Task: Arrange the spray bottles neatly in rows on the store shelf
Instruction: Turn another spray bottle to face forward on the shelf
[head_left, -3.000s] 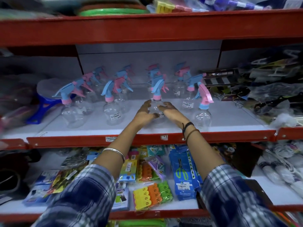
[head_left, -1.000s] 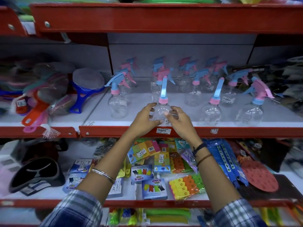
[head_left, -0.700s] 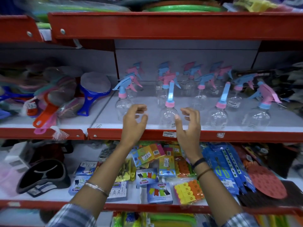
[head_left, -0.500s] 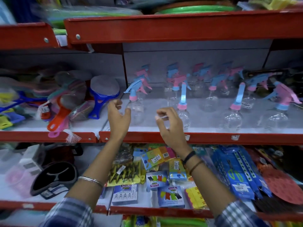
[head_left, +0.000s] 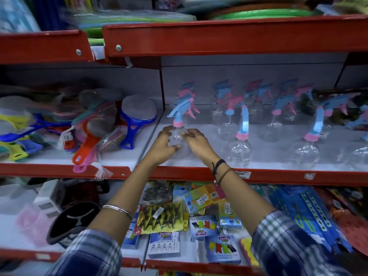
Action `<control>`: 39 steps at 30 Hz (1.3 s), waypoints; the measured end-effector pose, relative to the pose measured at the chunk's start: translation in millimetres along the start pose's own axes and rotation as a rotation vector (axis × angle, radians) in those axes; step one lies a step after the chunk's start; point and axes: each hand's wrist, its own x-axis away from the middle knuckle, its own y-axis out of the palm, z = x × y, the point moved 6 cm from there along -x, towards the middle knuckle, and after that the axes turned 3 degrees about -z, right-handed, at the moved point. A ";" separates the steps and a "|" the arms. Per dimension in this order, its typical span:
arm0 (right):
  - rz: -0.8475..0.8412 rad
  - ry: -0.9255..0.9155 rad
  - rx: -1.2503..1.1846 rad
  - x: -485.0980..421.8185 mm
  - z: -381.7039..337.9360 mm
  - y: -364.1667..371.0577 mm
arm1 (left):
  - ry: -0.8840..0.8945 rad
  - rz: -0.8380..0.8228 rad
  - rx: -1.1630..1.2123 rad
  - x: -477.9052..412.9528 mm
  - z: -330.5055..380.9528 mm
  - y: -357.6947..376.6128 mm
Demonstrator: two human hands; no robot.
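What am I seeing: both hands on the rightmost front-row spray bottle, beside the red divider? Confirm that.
One detail is off. In the head view both the left hand and the right hand cup the leftmost front-row spray bottle, not the rightmost. It does stand beside the red divider.

Both forearms are bare below rolled checked sleeves, blue, white and grey, at the lower left and lower right of the frame. The left sleeve [head_left: 87, 255] ends near the elbow, and so does the right sleeve [head_left: 294, 246]. A thin silver bangle [head_left: 117, 208] rings the left forearm. Black and brown cords [head_left: 221, 169] wrap the right wrist
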 end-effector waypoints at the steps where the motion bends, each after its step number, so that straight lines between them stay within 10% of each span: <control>1: -0.003 -0.014 -0.010 4.0 -3.0 -1.2 | 0.008 0.001 0.008 4.0 2.1 -1.9; 15: 0.072 -0.061 0.161 55.7 -5.6 5.6 | -0.081 -0.167 0.064 47.3 0.9 0.2; 23: 0.041 -0.008 0.018 64.2 -12.0 2.4 | -0.072 0.286 0.230 69.4 9.5 -5.1; 39: 0.086 -0.100 0.081 81.0 -14.7 12.7 | -0.063 0.252 0.270 64.2 12.8 -6.6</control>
